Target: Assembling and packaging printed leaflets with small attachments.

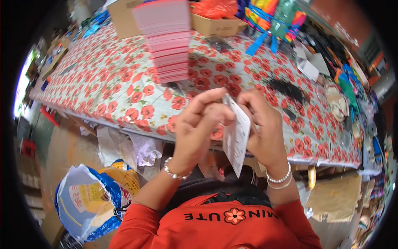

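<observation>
In front of my body I hold a thin white printed card (237, 143), tilted nearly edge-on. My left hand (199, 130) is closed at its upper left edge, thumb and forefinger pinching there. My right hand (266, 128) has its fingers curled against the card's right side; some fingertips are hidden behind it. Past my left hand, a tall stack of pink and white cards (166, 45) stands on the table. To the right lies a pile of small black pieces (289, 90), with a small dark flat piece (290, 114) closer to my right hand.
A flowered cloth covers the table (107, 79). Cardboard boxes (218, 27) and colourful bundles (271, 20) stand at the back. White boxes (309, 68) and piled goods line the right side. An open blue-rimmed sack (85, 203) sits on the floor at lower left.
</observation>
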Motion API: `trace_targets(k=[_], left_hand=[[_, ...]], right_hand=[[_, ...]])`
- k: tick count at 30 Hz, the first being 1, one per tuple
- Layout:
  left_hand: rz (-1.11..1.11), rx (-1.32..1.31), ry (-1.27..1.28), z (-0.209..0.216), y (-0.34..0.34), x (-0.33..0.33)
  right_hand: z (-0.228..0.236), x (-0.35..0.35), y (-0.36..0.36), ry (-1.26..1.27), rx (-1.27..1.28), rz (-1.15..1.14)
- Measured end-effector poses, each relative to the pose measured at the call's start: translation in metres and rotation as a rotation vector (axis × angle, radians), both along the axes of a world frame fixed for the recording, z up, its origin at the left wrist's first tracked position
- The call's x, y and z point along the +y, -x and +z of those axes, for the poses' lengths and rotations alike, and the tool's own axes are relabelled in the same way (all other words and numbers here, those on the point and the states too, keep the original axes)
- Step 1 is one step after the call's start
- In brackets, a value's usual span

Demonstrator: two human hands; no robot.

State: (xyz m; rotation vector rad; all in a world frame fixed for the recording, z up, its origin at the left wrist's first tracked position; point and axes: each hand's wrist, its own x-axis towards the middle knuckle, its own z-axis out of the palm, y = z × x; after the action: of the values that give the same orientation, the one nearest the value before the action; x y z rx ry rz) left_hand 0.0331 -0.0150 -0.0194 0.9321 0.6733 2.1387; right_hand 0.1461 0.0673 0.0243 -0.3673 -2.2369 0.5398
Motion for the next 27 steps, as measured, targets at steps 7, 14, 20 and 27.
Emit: trace_targets(k=[7, 14, 20, 27], left_hand=[[-0.092, -0.091, 0.057, 0.008, -0.013, 0.004], [0.543, 0.633, -0.271, 0.010, -0.009, 0.023], [0.554, 0.665, -0.330, 0.020, -0.012, 0.034], [0.404, 0.541, -0.302, 0.022, -0.019, 0.037]], right_hand=[[0.002, -0.006, -0.011, 0.133, 0.064, 0.079], [0.008, -0.004, -0.018, 0.163, 0.102, 0.131], [0.013, 0.005, -0.021, 0.722, 0.232, 0.260], [0.006, 0.008, -0.022, 0.557, 0.504, 0.180]])
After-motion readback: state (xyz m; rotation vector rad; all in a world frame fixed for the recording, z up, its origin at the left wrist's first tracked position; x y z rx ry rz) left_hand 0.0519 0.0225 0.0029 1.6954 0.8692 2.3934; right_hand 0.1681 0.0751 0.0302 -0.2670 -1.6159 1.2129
